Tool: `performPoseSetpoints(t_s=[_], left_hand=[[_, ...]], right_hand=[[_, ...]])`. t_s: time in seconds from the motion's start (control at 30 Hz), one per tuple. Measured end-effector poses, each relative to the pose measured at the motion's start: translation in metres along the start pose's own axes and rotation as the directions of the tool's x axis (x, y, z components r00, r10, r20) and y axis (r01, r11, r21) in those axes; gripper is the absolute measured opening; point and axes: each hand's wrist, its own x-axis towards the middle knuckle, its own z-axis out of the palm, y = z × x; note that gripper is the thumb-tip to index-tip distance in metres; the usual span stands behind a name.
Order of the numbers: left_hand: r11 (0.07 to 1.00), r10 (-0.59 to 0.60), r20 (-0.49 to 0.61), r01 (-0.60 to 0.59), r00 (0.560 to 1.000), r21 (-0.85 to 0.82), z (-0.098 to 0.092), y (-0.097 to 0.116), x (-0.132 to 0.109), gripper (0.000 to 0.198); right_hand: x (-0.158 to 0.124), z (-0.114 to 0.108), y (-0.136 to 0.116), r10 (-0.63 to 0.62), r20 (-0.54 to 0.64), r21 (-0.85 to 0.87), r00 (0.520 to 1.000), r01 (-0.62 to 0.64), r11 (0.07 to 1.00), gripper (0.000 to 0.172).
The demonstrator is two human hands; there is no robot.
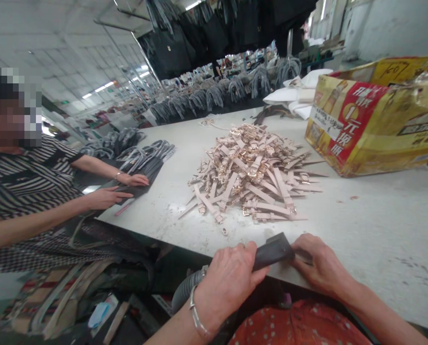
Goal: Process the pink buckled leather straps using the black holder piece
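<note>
Near the table's front edge, my left hand (231, 278) is wrapped round a dark grey, blocky nozzle-like piece (273, 252). A grey ribbed hose (188, 288) comes up behind that wrist; whether it joins the piece is hidden by the hand. My right hand (316, 263) has its fingers curled in at the far end of the piece, thumb and fingertips close to it. Anything between those fingertips is too hidden to name. Beyond both hands lies a heap of pale pink buckled straps (253, 177), with a small loose bit (224, 232) in front of it.
A yellow and red carton (372, 120) stands at the right on the white table (389, 211). At the left, a co-worker's hands (124, 187) rest on dark straps. Bundles of grey handles (147, 155) lie beside them. Dark pieces (214, 38) hang from a rack behind.
</note>
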Motion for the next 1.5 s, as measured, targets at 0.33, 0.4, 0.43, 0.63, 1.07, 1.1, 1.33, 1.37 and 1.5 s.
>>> performPoseSetpoints(t_s=[0.33, 0.4, 0.43, 0.63, 1.07, 1.1, 1.33, 1.37, 1.5], left_hand=[[0.993, -0.116, 0.007, 0.116, 0.993, 0.027, 0.002, -0.025, -0.001, 0.033], [0.993, -0.12, 0.023, 0.12, 0.992, 0.019, 0.0, -0.031, -0.006, 0.034], [0.993, -0.122, 0.029, 0.122, 0.992, 0.009, 0.0, -0.033, -0.009, 0.034], [0.993, -0.105, 0.045, 0.108, 0.993, -0.055, -0.001, -0.024, -0.01, 0.033], [0.986, -0.141, 0.062, 0.146, 0.988, -0.085, -0.015, -0.031, -0.011, 0.037], [0.986, -0.14, 0.066, 0.145, 0.988, -0.08, -0.016, -0.031, -0.013, 0.037], [0.989, -0.091, 0.146, 0.106, 0.985, -0.1, -0.014, -0.025, -0.022, 0.036], [0.99, -0.082, 0.144, 0.097, 0.986, -0.102, -0.014, -0.025, -0.021, 0.035], [0.991, -0.064, 0.104, 0.076, 0.992, -0.111, -0.017, -0.02, -0.02, 0.035]], right_hand=[[-0.001, 0.003, -0.001, 0.002, -0.026, -0.045, 1.0, -0.003, 0.999, 0.016], [0.0, 0.005, 0.0, 0.012, -0.019, -0.056, 1.0, -0.013, 0.998, 0.015], [0.0, 0.005, 0.001, 0.017, -0.013, -0.062, 1.0, -0.018, 0.998, 0.014], [0.001, 0.004, 0.004, 0.023, 0.02, -0.044, 1.0, -0.022, 0.999, 0.013], [-0.006, 0.004, -0.006, -0.216, -0.056, -0.018, 0.975, 0.215, 0.976, 0.016], [-0.007, 0.003, -0.007, -0.249, -0.069, -0.035, 0.966, 0.247, 0.968, 0.018], [-0.01, 0.002, -0.013, -0.211, -0.042, -0.072, 0.977, 0.208, 0.975, 0.01], [-0.01, 0.003, -0.013, -0.187, -0.026, -0.079, 0.982, 0.184, 0.98, 0.009], [-0.015, 0.009, -0.006, -0.128, -0.003, -0.089, 0.992, 0.127, 0.988, 0.015]])
